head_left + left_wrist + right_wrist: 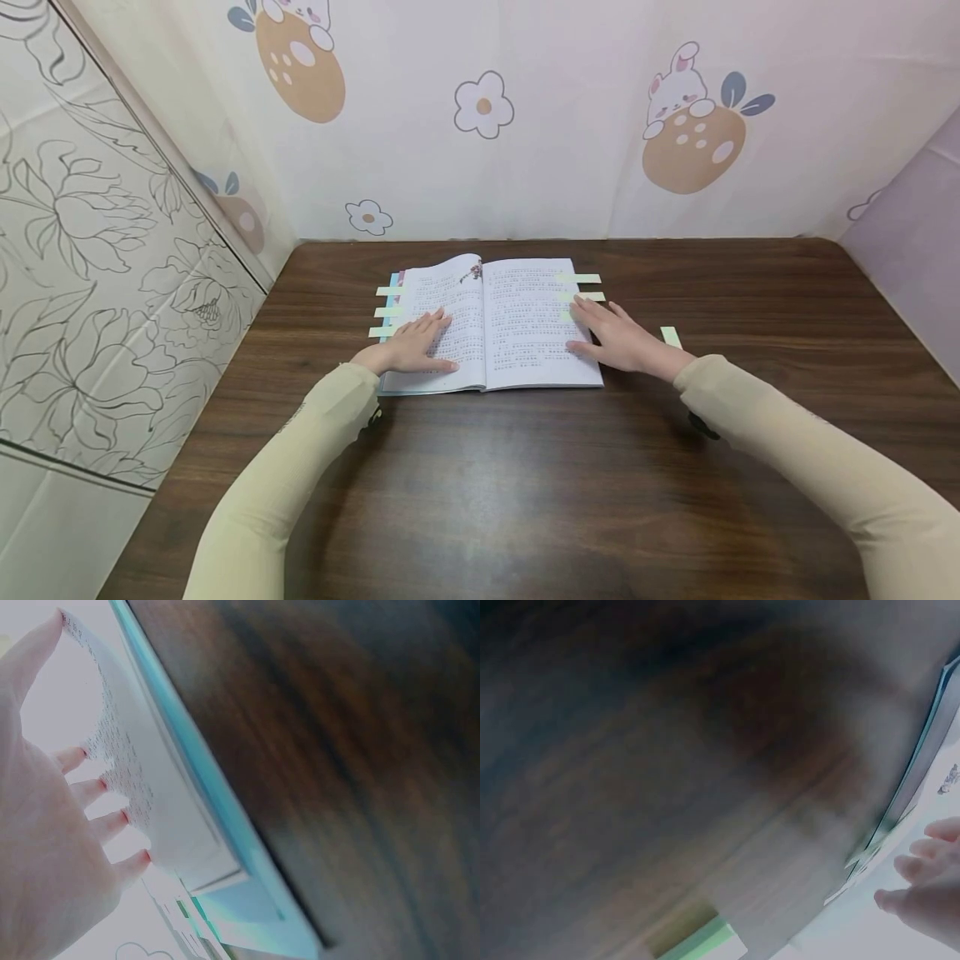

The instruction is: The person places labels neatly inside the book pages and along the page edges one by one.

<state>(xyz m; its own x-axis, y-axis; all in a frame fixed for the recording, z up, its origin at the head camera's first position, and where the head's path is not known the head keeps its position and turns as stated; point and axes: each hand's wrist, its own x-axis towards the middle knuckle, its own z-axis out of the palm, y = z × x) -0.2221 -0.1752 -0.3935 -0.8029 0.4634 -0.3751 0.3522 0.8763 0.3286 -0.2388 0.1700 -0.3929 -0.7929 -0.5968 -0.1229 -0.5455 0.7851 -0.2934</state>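
An open book [525, 333] with printed pages lies flat on the brown wooden table. My left hand [412, 343] rests on its left page, fingers spread and straight; in the left wrist view the fingertips [135, 862] touch the print. Over the right page's outer edge lies my right hand [622, 337], fingers extended and partly covering a sticky tab. Pale green tabs [388, 312] stick out along the left edge, and more tabs [588, 279] along the right. A small picture [474, 272] is printed near the top of the left page.
A pale green pad of sticky tabs [671, 337] lies on the table [480, 483] to the right, near my right wrist. Behind the table hangs a patterned curtain [562, 167]. A white panel with flower drawings [97, 225] stands at the left.
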